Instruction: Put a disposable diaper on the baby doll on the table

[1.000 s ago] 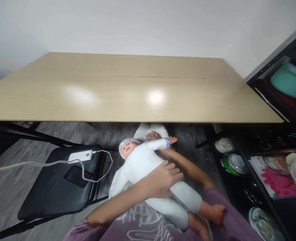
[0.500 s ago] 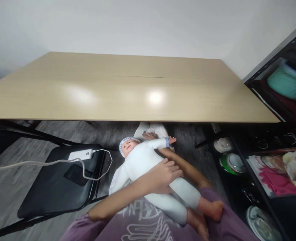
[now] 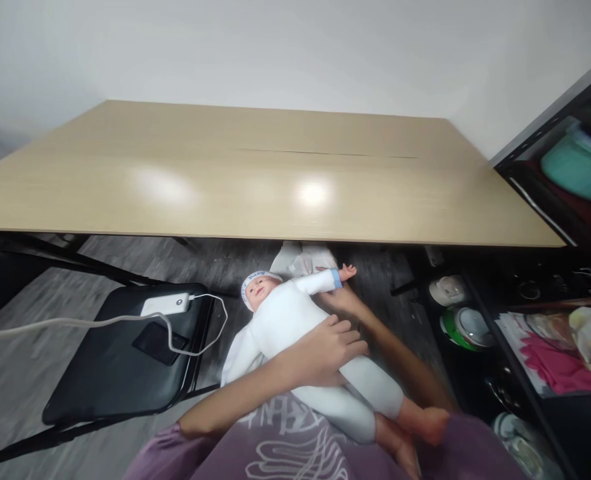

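Note:
A baby doll (image 3: pixel 285 320) in a white suit and white cap lies across my lap, head toward the table and bare feet (image 3: pixel 415 427) at the lower right. My left hand (image 3: pixel 328 350) rests over its belly with the fingers curled on the white suit. My right hand (image 3: pixel 343 300) reaches under the doll's raised arm with the blue cuff, and its fingers are hidden behind that arm. A white cloth (image 3: pixel 303 257) lies just beyond the doll, partly under the table edge.
A long light wooden table (image 3: pixel 295 187) spans the view ahead. At my left stands a black chair (image 3: pixel 110 373) with a white power bank (image 3: pixel 165 305), its cable and a dark phone (image 3: pixel 150 343). A black shelf rack at the right holds bowls (image 3: pixel 458 323), a teal tub (image 3: pixel 580 163) and pink cloth (image 3: pixel 555 360).
My right hand has drawn back from the white cloth, and its fingers have slipped under the doll's arm. My left hand stays on the doll's belly. The view shifted slightly.

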Demonstrator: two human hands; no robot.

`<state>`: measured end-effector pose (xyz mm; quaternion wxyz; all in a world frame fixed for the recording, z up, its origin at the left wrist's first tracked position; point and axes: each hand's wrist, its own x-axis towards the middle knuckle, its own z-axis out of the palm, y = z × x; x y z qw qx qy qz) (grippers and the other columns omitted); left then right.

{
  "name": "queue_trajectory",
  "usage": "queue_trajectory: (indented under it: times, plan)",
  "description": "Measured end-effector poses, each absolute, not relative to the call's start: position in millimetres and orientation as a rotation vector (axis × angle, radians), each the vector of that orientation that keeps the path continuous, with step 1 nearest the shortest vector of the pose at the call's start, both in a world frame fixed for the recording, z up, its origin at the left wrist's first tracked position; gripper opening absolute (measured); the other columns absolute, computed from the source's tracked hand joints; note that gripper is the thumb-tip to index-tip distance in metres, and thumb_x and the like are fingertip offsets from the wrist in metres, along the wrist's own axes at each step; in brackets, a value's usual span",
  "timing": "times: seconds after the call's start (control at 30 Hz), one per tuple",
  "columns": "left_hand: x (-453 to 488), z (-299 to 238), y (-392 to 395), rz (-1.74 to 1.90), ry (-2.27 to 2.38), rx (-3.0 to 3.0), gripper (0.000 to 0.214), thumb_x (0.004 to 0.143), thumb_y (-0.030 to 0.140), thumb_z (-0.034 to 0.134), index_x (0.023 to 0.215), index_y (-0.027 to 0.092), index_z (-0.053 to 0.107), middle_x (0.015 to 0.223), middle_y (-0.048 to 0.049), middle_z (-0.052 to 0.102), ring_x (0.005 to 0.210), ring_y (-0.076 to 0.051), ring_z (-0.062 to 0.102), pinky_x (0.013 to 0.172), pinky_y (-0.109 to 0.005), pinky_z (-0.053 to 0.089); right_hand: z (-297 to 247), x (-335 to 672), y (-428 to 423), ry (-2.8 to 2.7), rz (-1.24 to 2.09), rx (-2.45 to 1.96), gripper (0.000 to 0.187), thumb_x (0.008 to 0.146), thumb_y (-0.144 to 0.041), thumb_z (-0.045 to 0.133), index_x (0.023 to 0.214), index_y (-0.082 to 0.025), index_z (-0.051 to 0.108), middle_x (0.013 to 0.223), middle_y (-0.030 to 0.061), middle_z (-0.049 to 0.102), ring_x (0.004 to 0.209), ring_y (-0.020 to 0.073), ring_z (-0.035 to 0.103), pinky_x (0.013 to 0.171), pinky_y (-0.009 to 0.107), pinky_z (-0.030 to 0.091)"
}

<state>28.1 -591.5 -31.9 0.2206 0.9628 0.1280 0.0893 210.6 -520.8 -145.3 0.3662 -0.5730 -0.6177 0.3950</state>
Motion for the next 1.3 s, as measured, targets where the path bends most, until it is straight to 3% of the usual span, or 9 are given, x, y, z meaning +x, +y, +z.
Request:
queue_trajectory:
  times: [0.07,0.27,0.43,0.6,0.7,0.87,1.0,1.1,1.3]
  plan:
    - [28,-31,-592,0.255,0.332,2.680,0.034,0.099,0.028,0.072,0.132,0.020,0.066,0.114,-0.0048,0.076,0.105,-0.027,0.063,0.090,-0.042,0.041,-146,231,-519,-1.602,1.089,-1.395,0.075,0.090,-0.050,0.089,0.152,-0.014,0.067,0.166,0.0171,0.061,0.161,0.0389,0.050,0.138,0.054,0.038]
    - [29,-25,-593,0.183,0.327,2.689,0.035,0.101,0.028,0.071,0.135,0.021,0.066,0.117,-0.0071,0.076,0.108,-0.029,0.064,0.089,-0.042,0.039,-129,276,-517,-1.405,1.281,-1.207,0.121,0.080,-0.056,0.093,0.179,-0.025,0.029,0.172,0.0219,0.054,0.154,0.0337,0.060,0.130,0.055,0.048]
    - [30,-31,-598,0.190,0.361,2.726,0.027,0.103,0.029,0.068,0.129,0.022,0.067,0.114,-0.0084,0.076,0.107,-0.030,0.066,0.090,-0.043,0.042,-87,248,-497,-2.189,0.908,-1.244,0.076,0.090,-0.045,0.091,0.158,-0.025,0.064,0.160,0.0154,0.067,0.151,0.0358,0.059,0.133,0.053,0.041]
    - [16,-24,-605,0.441,0.330,2.662,0.039,0.107,0.027,0.067,0.145,0.019,0.062,0.135,-0.0121,0.076,0.122,-0.030,0.069,0.107,-0.046,0.052,-62,180,-485,-2.708,0.646,-1.341,0.027,0.099,-0.018,0.068,0.124,-0.012,0.075,0.126,0.0174,0.081,0.114,0.0322,0.074,0.108,0.044,0.052]
    - [-18,-25,-619,0.884,0.352,2.449,0.046,0.106,0.038,0.072,0.148,0.025,0.059,0.145,-0.0134,0.073,0.138,-0.031,0.067,0.126,-0.051,0.050,-51,156,-488,-2.707,0.526,-1.232,0.023,0.099,-0.018,0.064,0.120,-0.013,0.072,0.124,0.0178,0.080,0.113,0.0312,0.072,0.107,0.043,0.050]
    - [-103,-71,-651,1.700,1.023,2.157,0.031,0.097,0.027,0.072,0.126,0.028,0.061,0.112,-0.0072,0.067,0.106,-0.027,0.070,0.104,-0.053,0.064,-32,157,-512,-2.459,0.375,-1.025,0.022,0.092,-0.020,0.065,0.114,-0.019,0.070,0.110,0.0119,0.080,0.102,0.0299,0.073,0.097,0.042,0.053]
    - [-146,-104,-652,1.431,1.498,2.057,0.063,0.094,0.042,0.081,0.145,0.027,0.046,0.140,-0.0167,0.060,0.128,-0.037,0.071,0.103,-0.058,0.064,-19,172,-538,-1.993,0.349,-1.004,0.032,0.087,-0.021,0.064,0.118,-0.025,0.068,0.107,0.0064,0.081,0.097,0.0268,0.075,0.086,0.037,0.057]
    - [-152,-94,-629,1.127,1.538,2.105,0.078,0.094,0.054,0.081,0.154,0.025,0.040,0.135,-0.0165,0.068,0.114,-0.036,0.080,0.088,-0.048,0.068,-3,184,-547,-1.761,0.306,-1.083,0.030,0.086,-0.024,0.064,0.116,-0.027,0.068,0.106,0.0039,0.082,0.093,0.0262,0.076,0.080,0.036,0.057]
    - [-134,-13,-543,0.788,1.467,2.188,0.067,0.098,0.066,0.070,0.149,0.026,0.055,0.129,-0.0105,0.080,0.105,-0.035,0.083,0.085,-0.038,0.063,38,233,-525,-1.766,0.064,-1.519,0.018,0.090,-0.028,0.064,0.105,-0.026,0.073,0.098,0.0065,0.082,0.085,0.0280,0.073,0.074,0.036,0.049]
